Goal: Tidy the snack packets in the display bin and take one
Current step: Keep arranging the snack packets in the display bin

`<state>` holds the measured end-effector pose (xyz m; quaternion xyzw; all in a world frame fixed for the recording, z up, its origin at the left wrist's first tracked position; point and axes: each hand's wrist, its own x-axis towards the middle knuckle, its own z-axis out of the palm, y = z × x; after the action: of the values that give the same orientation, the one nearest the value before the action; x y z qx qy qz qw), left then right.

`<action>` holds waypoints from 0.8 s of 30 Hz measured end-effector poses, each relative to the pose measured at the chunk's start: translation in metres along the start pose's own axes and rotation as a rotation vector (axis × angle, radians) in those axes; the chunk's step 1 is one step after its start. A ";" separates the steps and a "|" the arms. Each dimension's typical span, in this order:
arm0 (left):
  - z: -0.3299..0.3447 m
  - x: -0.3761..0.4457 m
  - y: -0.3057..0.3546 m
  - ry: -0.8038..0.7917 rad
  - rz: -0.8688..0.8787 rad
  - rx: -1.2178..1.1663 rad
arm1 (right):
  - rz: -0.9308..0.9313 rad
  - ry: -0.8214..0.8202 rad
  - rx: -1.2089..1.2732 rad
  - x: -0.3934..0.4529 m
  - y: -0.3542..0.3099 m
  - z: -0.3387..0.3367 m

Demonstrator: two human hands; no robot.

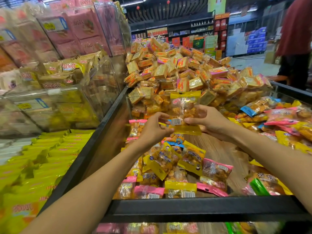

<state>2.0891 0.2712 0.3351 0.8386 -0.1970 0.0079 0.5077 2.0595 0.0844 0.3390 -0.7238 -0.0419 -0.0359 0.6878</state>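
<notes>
Shop aisle, display bin (199,210) (wood floor), shelves (185,29) behind

Bright, even store lighting from ceiling strips (133,3) overhead. Glare streaks the clear bin walls (104,29) at left, which are motion-blurred. Wide-angle distortion bends the edges; shadows are soft and faint.

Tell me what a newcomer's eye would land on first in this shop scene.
First, the yellow-ended snack packet held up at the centre, pinched by the left hand and the right hand above the display bin. Behind it, past a clear divider, rises a big heap of orange biscuit packs. Below the hands, loose pink, yellow and blue packets lie scattered on the bin's wooden floor.
</notes>
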 end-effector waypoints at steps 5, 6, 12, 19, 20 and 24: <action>0.008 -0.001 0.003 0.008 0.127 -0.121 | -0.148 0.141 -0.231 0.003 0.007 0.005; 0.010 -0.001 0.004 -0.010 0.109 -0.149 | -0.153 0.134 -0.249 0.003 0.007 0.007; 0.008 0.002 0.005 -0.045 -0.030 -0.269 | -0.176 -0.017 -0.214 -0.004 0.001 0.019; 0.003 0.007 -0.004 -0.007 -0.015 -0.198 | -0.249 0.040 -0.205 -0.003 0.000 0.018; 0.002 0.008 -0.003 -0.021 -0.028 -0.216 | -0.245 0.079 -0.205 -0.001 0.001 0.016; 0.000 0.009 -0.001 -0.116 -0.051 -0.264 | -0.112 0.078 -0.175 0.003 0.004 0.010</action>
<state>2.0977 0.2691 0.3361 0.7684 -0.2042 -0.0795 0.6013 2.0630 0.0944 0.3348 -0.7756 -0.0521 -0.1060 0.6201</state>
